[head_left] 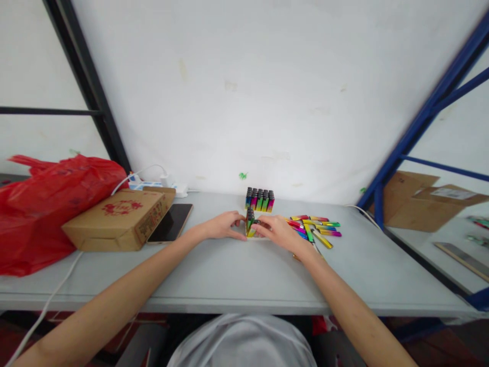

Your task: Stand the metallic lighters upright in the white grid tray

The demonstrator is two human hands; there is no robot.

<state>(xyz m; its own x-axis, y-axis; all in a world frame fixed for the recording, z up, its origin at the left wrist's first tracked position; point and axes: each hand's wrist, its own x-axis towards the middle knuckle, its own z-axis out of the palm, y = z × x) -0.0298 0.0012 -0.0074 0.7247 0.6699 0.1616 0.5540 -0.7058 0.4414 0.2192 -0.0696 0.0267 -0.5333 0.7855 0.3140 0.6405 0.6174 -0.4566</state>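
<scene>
In the middle of the table, several upright lighters with black tops and shiny coloured bodies stand in a row at the left end of a small, low tray. My left hand is curved round the tray's left end, thumb at its front corner and fingers farther back. Beside the row, my right hand has its fingers closed on a lighter, whose dark top shows and whose body is mostly hidden. Loose shiny lighters lie piled right of my right hand, partly behind its wrist.
A block of upright lighters stands behind, near the wall. To the left are a phone or tablet, a cardboard box, a red plastic bag and a power strip with cables. A blue frame rises at the right.
</scene>
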